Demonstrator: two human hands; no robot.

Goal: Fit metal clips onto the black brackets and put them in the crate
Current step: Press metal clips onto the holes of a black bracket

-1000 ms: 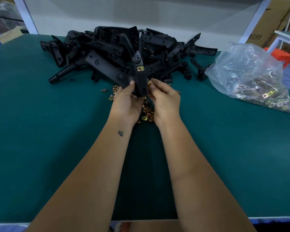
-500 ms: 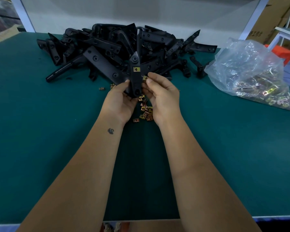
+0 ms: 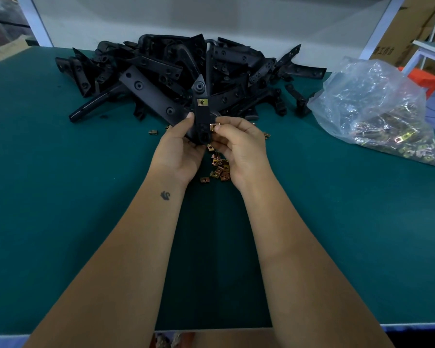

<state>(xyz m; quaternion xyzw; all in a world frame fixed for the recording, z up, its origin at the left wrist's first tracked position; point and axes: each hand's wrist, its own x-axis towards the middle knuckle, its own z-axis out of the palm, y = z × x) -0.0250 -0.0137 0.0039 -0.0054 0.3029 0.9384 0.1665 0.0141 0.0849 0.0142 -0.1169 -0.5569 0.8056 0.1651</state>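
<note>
My left hand (image 3: 177,149) grips the lower end of a black bracket (image 3: 202,114), held upright above the green table. One brass-coloured metal clip (image 3: 203,102) sits on the bracket's upper part. My right hand (image 3: 240,146) pinches a second metal clip (image 3: 214,127) against the bracket's right edge, lower down. Several loose clips (image 3: 219,169) lie on the table under and between my hands. A big pile of black brackets (image 3: 186,71) fills the far middle of the table. No crate is in view.
A clear plastic bag (image 3: 379,111) with several more clips lies at the right. The green table (image 3: 60,197) reaches to a near edge at the bottom. White frame posts, cardboard boxes and an orange object stand beyond the table's right side.
My right hand has brought its clip down from near the bracket's middle to its lower right edge. Both hands and the bracket shifted slightly in view.
</note>
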